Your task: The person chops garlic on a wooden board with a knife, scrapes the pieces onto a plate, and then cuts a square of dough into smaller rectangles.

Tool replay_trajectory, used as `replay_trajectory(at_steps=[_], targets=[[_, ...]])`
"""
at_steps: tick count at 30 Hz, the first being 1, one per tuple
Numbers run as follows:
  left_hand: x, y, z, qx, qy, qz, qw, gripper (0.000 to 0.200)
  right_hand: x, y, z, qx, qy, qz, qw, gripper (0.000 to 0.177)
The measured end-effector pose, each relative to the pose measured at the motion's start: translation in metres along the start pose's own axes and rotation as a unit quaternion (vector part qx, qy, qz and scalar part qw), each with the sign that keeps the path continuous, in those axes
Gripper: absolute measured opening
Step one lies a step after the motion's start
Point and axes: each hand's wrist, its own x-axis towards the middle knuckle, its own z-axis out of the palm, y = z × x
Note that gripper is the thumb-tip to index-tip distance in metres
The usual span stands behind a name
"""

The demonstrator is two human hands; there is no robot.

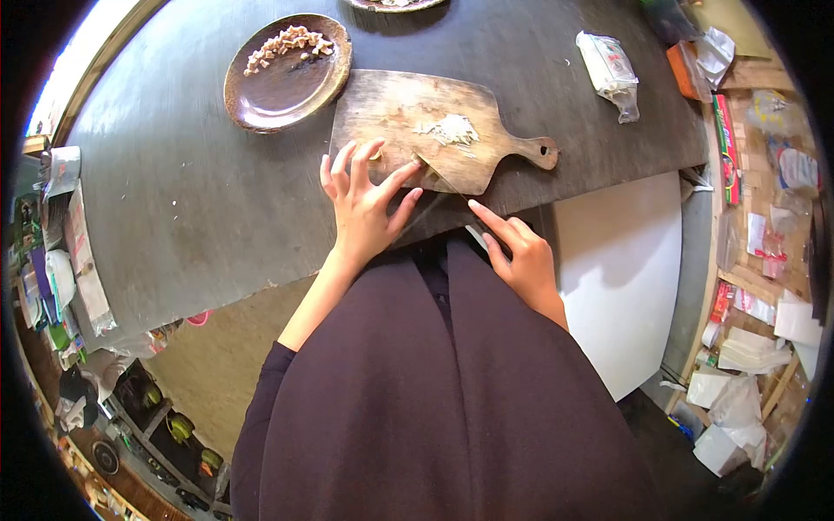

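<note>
My right hand (524,260) is closed around the handle of a knife (446,181), its index finger stretched along the blade's back. The blade points up and left over the near edge of a wooden cutting board (387,100). My left hand (369,204) is spread over the board's near left corner, its index fingertip at the knife's tip. By those fingers lies a small yellowish piece (376,155). Thin pale slivers (450,130) form a small heap mid-board, beyond the blade.
A brown plate (287,95) with small pinkish-brown cubes (291,45) stands left of the board. Another plate (395,4) is cut off at the top. On the dark table (234,208) a white plastic packet (610,74) lies to the right. Shelves (738,278) with bags line the right side.
</note>
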Motion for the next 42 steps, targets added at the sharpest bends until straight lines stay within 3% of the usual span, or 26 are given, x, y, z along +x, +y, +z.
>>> replay_trajectory(at_steps=[11,16,42], targets=[[-0.001,0.002,0.000,0.002,0.006,-0.006,1.000,0.037,-0.009,0.005,-0.002,0.038,0.042,-0.023,0.998,0.054],[-0.002,0.001,0.001,0.000,0.007,-0.004,1.000,0.037,-0.008,0.001,-0.003,0.018,0.009,-0.006,1.000,0.054],[0.002,0.007,-0.001,0.016,0.011,-0.020,1.000,0.030,-0.009,0.012,-0.001,-0.012,0.029,-0.018,0.999,0.056]])
